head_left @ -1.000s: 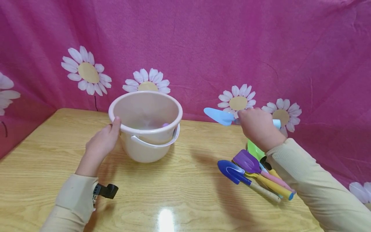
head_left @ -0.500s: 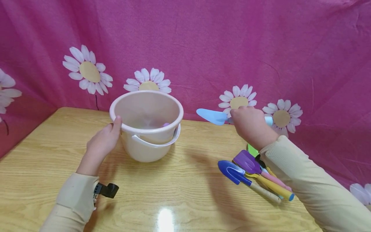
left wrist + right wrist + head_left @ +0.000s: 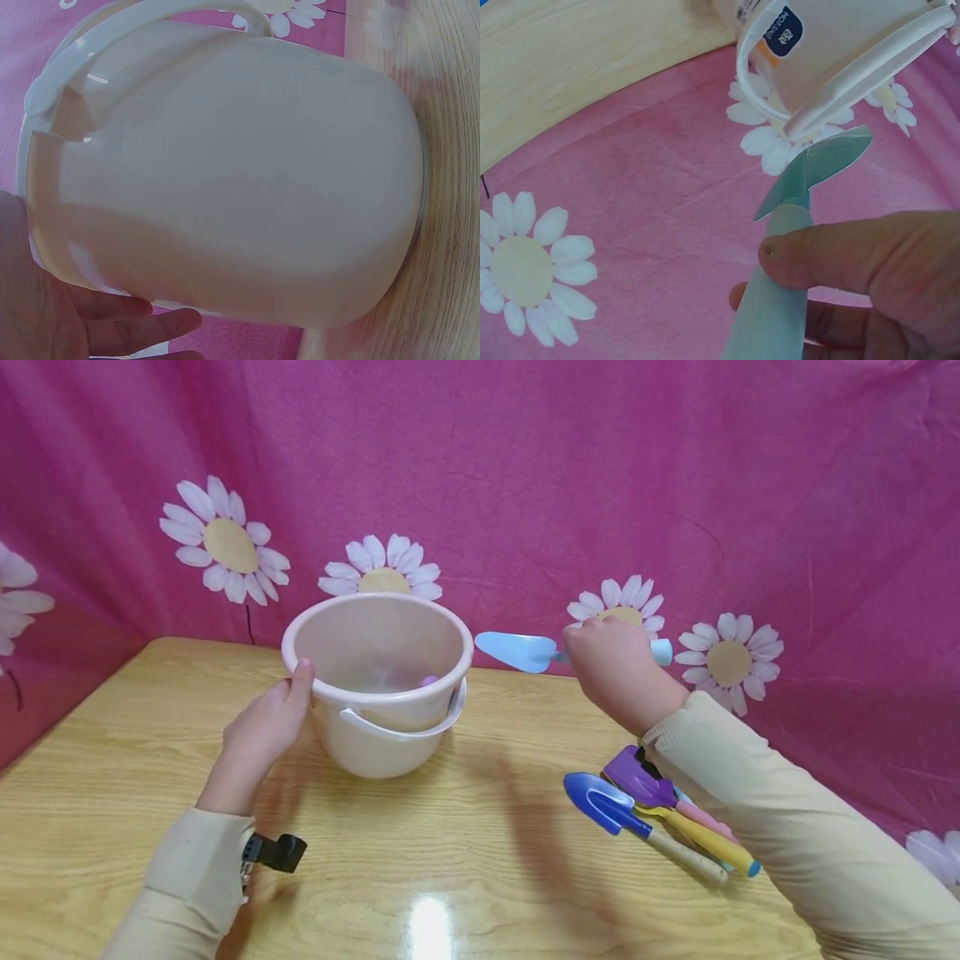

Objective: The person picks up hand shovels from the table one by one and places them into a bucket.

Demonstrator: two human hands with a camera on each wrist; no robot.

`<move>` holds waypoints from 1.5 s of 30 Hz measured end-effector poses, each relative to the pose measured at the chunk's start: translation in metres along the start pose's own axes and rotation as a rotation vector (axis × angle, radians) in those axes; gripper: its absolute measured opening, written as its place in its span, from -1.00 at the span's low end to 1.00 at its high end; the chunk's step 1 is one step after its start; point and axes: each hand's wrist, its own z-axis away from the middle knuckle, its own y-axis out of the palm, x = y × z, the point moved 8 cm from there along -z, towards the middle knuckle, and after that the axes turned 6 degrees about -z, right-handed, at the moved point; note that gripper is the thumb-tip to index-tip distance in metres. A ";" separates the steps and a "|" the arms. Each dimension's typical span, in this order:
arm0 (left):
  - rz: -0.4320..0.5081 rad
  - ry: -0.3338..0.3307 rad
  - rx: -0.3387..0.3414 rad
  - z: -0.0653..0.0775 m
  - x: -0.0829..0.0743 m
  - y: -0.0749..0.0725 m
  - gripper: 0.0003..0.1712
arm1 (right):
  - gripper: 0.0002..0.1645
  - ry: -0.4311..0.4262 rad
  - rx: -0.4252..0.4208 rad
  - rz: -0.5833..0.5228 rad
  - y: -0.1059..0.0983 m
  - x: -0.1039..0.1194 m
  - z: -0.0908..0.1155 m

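A pale pink bucket [image 3: 382, 727] stands upright on the wooden table, its handle hanging down in front. My left hand [image 3: 266, 722] holds the rim at the left, thumb on the rim; the left wrist view shows its fingers along the outer wall [image 3: 240, 165]. Something purple [image 3: 428, 681] lies inside the bucket, mostly hidden. In my right hand [image 3: 618, 672] is a light blue hand trowel [image 3: 517, 652], raised off the table with its blade pointing left, close to the bucket's right rim. The right wrist view shows thumb and fingers pinching its handle [image 3: 780, 277].
At the right, under my right forearm, lies a pile: a dark blue trowel [image 3: 600, 802] with a wooden handle, a purple shovel [image 3: 637, 777] and a yellow-handled tool [image 3: 712, 837]. A pink flowered cloth [image 3: 510, 485] hangs behind the table [image 3: 420, 877].
My right hand has carried the light blue trowel leftward, towards the bucket. The forearm now covers the green tool in the pile. My left hand and the bucket have stayed in place.
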 end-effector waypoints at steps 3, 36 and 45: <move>0.000 0.002 0.003 0.000 0.001 0.001 0.00 | -0.88 0.005 0.043 0.012 0.001 0.007 -0.005; -0.014 -0.003 0.002 0.000 0.000 0.003 -0.01 | -0.79 -0.172 0.007 0.310 0.001 0.101 -0.045; -0.006 -0.002 -0.008 0.002 -0.002 0.001 -0.04 | -0.71 -0.235 0.017 0.393 0.011 0.125 -0.049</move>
